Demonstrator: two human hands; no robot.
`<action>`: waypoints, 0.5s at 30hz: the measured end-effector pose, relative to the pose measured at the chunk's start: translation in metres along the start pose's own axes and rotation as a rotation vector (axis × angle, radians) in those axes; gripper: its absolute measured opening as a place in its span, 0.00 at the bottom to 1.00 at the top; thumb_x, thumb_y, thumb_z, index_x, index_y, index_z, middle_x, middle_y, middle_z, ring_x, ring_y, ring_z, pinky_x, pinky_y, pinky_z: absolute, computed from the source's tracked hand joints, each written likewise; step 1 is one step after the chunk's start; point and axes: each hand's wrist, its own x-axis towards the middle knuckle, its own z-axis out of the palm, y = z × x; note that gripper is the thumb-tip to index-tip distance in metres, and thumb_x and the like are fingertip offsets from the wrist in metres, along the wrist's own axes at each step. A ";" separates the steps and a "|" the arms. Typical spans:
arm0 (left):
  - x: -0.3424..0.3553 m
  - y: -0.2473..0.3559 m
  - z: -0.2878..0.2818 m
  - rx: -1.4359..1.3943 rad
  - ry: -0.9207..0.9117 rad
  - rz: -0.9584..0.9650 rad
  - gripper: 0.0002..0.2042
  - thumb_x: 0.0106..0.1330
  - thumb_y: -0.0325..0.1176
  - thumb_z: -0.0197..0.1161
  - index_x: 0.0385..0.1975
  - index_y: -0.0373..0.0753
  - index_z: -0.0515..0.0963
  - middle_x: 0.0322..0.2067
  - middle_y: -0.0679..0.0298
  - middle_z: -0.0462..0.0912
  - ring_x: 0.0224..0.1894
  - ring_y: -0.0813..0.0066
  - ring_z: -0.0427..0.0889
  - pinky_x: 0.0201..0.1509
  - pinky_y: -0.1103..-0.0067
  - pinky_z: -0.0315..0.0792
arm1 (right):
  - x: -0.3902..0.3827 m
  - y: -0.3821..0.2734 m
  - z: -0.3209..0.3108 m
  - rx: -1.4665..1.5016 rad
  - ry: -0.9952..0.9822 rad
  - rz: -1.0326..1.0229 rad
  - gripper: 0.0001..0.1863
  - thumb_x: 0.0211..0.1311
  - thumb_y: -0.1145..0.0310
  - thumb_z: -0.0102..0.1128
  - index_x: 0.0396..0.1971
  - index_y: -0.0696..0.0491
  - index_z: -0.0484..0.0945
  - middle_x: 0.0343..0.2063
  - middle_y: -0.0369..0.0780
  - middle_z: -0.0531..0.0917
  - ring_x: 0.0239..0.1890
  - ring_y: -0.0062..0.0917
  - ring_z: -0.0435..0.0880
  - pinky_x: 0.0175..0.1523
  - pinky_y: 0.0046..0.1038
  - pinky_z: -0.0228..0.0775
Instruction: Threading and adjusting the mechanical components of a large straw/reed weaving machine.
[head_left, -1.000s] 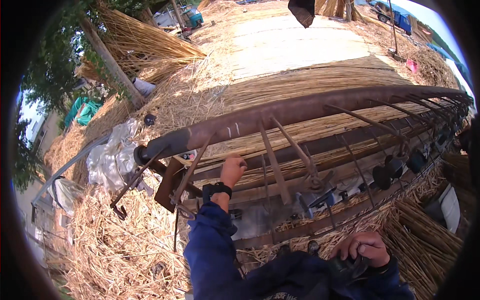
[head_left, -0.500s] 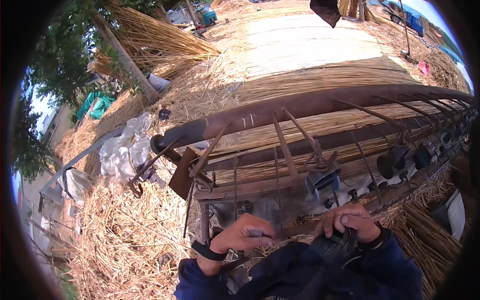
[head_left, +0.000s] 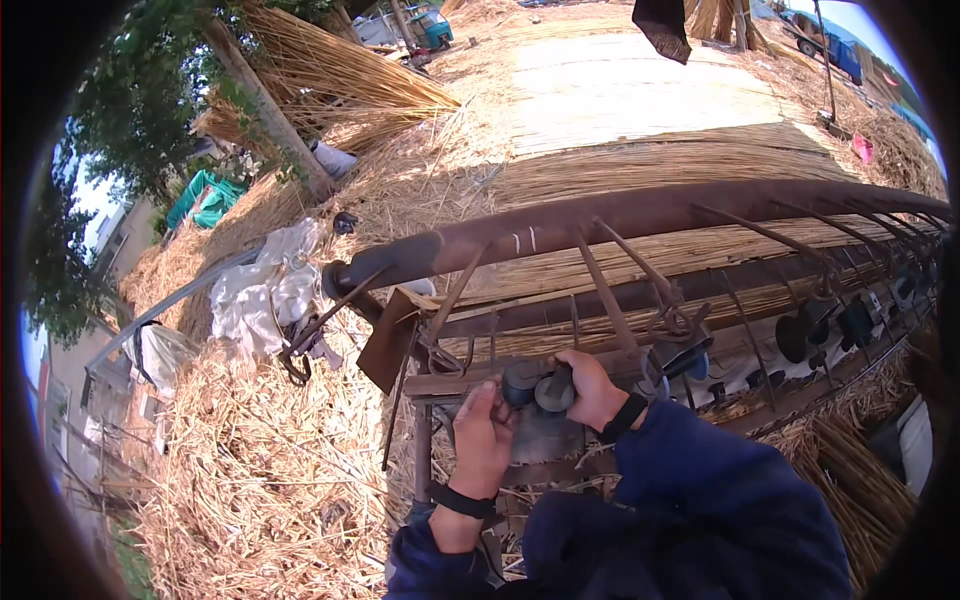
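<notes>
My right hand (head_left: pixel 595 392) is closed on a dark round spool-like piece (head_left: pixel 553 395), beside another dark cylinder (head_left: pixel 521 377) at the near wooden rail (head_left: pixel 450 386) of a rusty frame. My left hand (head_left: pixel 482 445) is just left and below, fingers curled beside the dark cylinder; what they hold, if anything, is too small to make out. Above both hands runs a long rusty pipe (head_left: pixel 620 220) with angled rods and hooks. More dark fittings (head_left: pixel 800 332) hang along the frame to the right.
Reed mat (head_left: pixel 660 160) stretches behind the frame. Loose straw (head_left: pixel 250 470) covers the ground at left, with white plastic sheeting (head_left: pixel 255 305), a green tarp (head_left: pixel 205 200) and reed bundles (head_left: pixel 330 70) by a tree trunk (head_left: pixel 260 110). A blue vehicle (head_left: pixel 830 50) stands far right.
My left hand left the pipe's underside, came down, then moved beside the dark pieces. My right hand rose from near my body to the rail with the dark piece.
</notes>
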 end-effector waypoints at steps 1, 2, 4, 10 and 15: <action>0.013 0.003 -0.004 -0.288 0.085 -0.054 0.07 0.64 0.33 0.54 0.36 0.36 0.73 0.20 0.72 0.67 0.20 0.82 0.62 0.25 0.85 0.60 | -0.004 -0.005 0.002 0.067 -0.004 0.043 0.13 0.62 0.61 0.43 0.35 0.55 0.72 0.31 0.42 0.80 0.35 0.32 0.79 0.43 0.36 0.73; 0.020 0.000 -0.008 -0.258 0.083 -0.122 0.07 0.65 0.34 0.52 0.32 0.38 0.73 0.19 0.73 0.64 0.19 0.81 0.61 0.25 0.84 0.60 | -0.003 -0.006 -0.005 0.108 -0.025 0.021 0.15 0.61 0.58 0.45 0.37 0.54 0.74 0.35 0.42 0.80 0.37 0.31 0.79 0.45 0.36 0.72; 0.015 -0.008 0.011 -0.190 0.001 -0.226 0.07 0.65 0.34 0.51 0.32 0.39 0.72 0.18 0.73 0.64 0.20 0.81 0.61 0.26 0.83 0.61 | -0.011 -0.007 -0.019 0.234 -0.283 -0.034 0.20 0.60 0.54 0.47 0.41 0.56 0.74 0.38 0.43 0.79 0.39 0.35 0.79 0.48 0.37 0.71; 0.005 0.031 0.031 -0.080 -0.347 -0.315 0.10 0.66 0.37 0.51 0.28 0.36 0.70 0.15 0.73 0.59 0.20 0.84 0.60 0.25 0.84 0.58 | -0.092 -0.019 -0.037 0.055 -0.466 -0.042 0.13 0.60 0.62 0.50 0.35 0.59 0.72 0.44 0.50 0.73 0.52 0.43 0.71 0.56 0.41 0.65; 0.098 -0.014 0.026 -0.039 -0.464 -0.620 0.08 0.66 0.37 0.50 0.29 0.41 0.70 0.14 0.76 0.59 0.14 0.87 0.57 0.19 0.85 0.56 | -0.123 -0.013 -0.066 -0.372 -0.077 -0.086 0.14 0.52 0.71 0.54 0.40 0.59 0.70 0.37 0.42 0.76 0.42 0.26 0.76 0.48 0.27 0.69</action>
